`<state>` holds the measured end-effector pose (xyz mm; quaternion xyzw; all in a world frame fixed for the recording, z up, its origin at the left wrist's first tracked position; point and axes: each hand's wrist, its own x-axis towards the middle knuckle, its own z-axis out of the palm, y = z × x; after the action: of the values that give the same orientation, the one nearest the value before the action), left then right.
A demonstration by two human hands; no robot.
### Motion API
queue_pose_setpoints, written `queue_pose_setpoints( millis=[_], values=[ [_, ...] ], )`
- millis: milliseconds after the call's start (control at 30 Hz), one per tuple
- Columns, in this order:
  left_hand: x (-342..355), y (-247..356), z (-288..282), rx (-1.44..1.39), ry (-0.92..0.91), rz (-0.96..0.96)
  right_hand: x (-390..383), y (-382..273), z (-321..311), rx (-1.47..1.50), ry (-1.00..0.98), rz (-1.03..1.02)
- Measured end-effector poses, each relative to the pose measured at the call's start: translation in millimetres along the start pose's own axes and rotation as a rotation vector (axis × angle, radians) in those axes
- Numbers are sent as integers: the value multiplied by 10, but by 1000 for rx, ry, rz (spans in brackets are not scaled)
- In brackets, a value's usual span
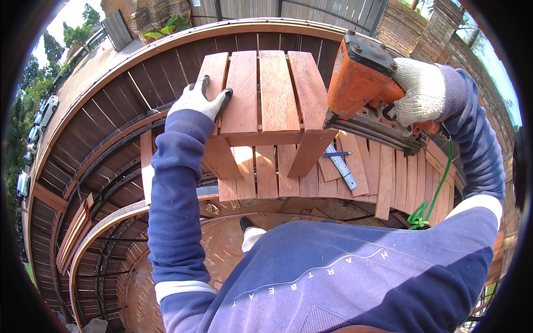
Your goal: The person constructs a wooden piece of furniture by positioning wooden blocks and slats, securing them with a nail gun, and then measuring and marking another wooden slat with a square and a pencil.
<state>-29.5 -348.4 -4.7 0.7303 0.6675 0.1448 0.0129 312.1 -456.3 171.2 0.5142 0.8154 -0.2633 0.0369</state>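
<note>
A small reddish wooden stool [278, 91] with a slatted top stands in front of me. My left hand [195, 100], in a white glove with dark fingertips, grips its leftmost slat, thumb and fingers spanning the board. My right hand [422, 91], in a white knitted glove, is closed round the handle of an orange nail gun [355, 83]. The gun's long dark magazine [377, 133] slants down to the right. Its nose is at the stool's front right corner; I cannot tell whether it touches. A green air hose [438, 194] hangs below the handle.
Curved decking of reddish boards [311, 186] lies beneath the stool. On it rest a metal ruler [341, 166], a blue pencil [337, 154] and loose boards. A dark slatted curved wall [144, 83] bends round behind. Stacked planks [76, 236] lie at left.
</note>
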Motion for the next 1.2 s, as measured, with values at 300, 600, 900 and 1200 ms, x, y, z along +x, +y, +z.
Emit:
queue_pose_setpoints(
  millis=[300,600,900,1200],
  values=[
    [-7,-33,10,-14,-1,14,3,83,10,10,20,-46],
    [-47,6,-50,-10,0,1,-106,406,-117,-55,277,-157],
    [-36,17,-86,-30,-39,-29,761,571,-287,-72,406,78],
    [-63,27,-115,-77,-44,-35,1735,551,-571,-65,376,27]
  ],
)
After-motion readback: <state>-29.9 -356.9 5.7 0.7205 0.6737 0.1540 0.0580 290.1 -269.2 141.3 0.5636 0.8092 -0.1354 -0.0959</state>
